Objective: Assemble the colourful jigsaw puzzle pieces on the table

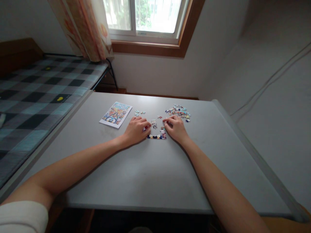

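Observation:
A short joined strip of jigsaw pieces (156,137) lies on the grey table (150,174) between my hands. My left hand (136,130) rests on the table with fingers curled, its fingertips at the strip's left end, pinching a small piece. My right hand (175,127) lies by the strip's right end with fingers curled over a few joined pieces (163,131). A small cluster of pieces (154,123) sits between the hands. What either hand holds is too small to name.
A pile of loose pieces (178,112) lies beyond my right hand. A printed reference picture (116,114) lies to the left, with a few stray pieces (138,113) beside it. A bed with a checked cover (34,97) adjoins the table's left edge.

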Demonstrator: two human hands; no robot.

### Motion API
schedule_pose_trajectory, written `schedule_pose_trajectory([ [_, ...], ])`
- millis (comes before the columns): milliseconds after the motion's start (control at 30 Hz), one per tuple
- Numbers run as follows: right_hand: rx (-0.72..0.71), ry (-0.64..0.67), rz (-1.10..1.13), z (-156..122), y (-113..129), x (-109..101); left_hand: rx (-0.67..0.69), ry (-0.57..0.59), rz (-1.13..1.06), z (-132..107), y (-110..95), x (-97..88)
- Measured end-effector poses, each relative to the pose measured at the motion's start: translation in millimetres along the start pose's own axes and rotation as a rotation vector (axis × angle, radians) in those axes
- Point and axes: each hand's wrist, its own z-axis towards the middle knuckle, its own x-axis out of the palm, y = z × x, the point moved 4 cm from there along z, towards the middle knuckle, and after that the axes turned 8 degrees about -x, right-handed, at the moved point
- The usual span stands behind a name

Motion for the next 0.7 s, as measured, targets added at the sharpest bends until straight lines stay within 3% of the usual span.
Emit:
schedule_pose_trajectory([
  [533, -0.028, -0.003, -0.004, -0.7, -0.3, 1.0, 0.009, 0.005, 0.0, 0.4, -1.4, -0.8],
  [700, -0.035, 0.005, -0.011, -0.7, -0.6, 1.1, -0.112, 0.062, 0.004, -1.3, 3.0, 1.4],
])
